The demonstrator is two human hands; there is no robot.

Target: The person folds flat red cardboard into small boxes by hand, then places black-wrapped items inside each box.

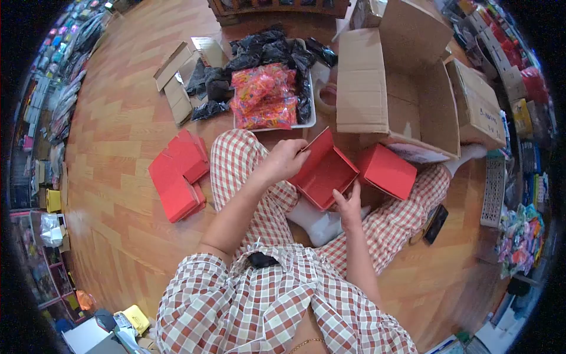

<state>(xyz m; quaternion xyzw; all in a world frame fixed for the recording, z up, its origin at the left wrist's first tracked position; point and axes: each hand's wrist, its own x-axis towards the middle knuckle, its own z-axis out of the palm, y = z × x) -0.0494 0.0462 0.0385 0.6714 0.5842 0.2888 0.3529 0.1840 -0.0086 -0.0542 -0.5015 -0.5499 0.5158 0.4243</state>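
An open red cardboard box (pixel 316 180) is held in front of my crossed legs, its inside facing up and its lid flap raised. My left hand (pixel 285 159) is closed on the flap's left edge. At the box's lower right corner, my right hand (pixel 349 206) grips the wall between thumb and fingers. A second red box (pixel 390 172) stands just to the right, near my right shin, with a plain face up. Several flattened red boxes (pixel 175 180) lie stacked on the floor beside my left knee.
A white tray (pixel 312 112) holds pink-orange packets (pixel 264 94) and black plastic bags (pixel 265 47). A large open carton (pixel 362 82) stands to its right, with a tape roll (pixel 328 94) between them. A phone (pixel 435 225) lies by my right knee. Shelves of goods line both sides.
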